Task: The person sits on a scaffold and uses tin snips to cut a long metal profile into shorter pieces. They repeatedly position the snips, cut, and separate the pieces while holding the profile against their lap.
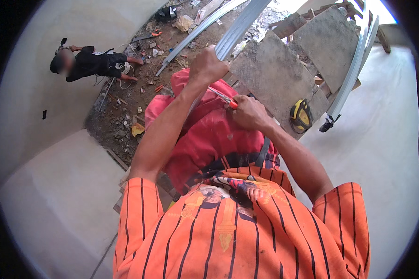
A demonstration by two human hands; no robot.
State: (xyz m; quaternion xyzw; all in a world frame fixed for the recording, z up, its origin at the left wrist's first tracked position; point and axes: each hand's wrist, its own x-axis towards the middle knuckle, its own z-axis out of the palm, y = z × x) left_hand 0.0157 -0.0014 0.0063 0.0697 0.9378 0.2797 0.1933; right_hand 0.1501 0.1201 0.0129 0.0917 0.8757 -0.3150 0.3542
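My left hand (208, 67) is closed around the near end of a long ribbed metal channel (242, 27), which runs up and away toward the top edge. Closer to me, my right hand (250, 113) grips a slim metal tool (222, 95) with a red-orange handle end. Its kind is partly hidden by the fingers. The tool's metal part points up and left, toward the left wrist, above the red trousers (205, 135) on my legs. Whether the tool touches the channel, I cannot tell.
Rough grey boards (277, 69) lie ahead, with a yellow-and-black rounded case (301, 116) on them. Another metal channel (351, 69) curves along the right. Rubble (125, 116) and a handsaw (145, 37) cover ground at left. A person in black (95, 64) is by the wall.
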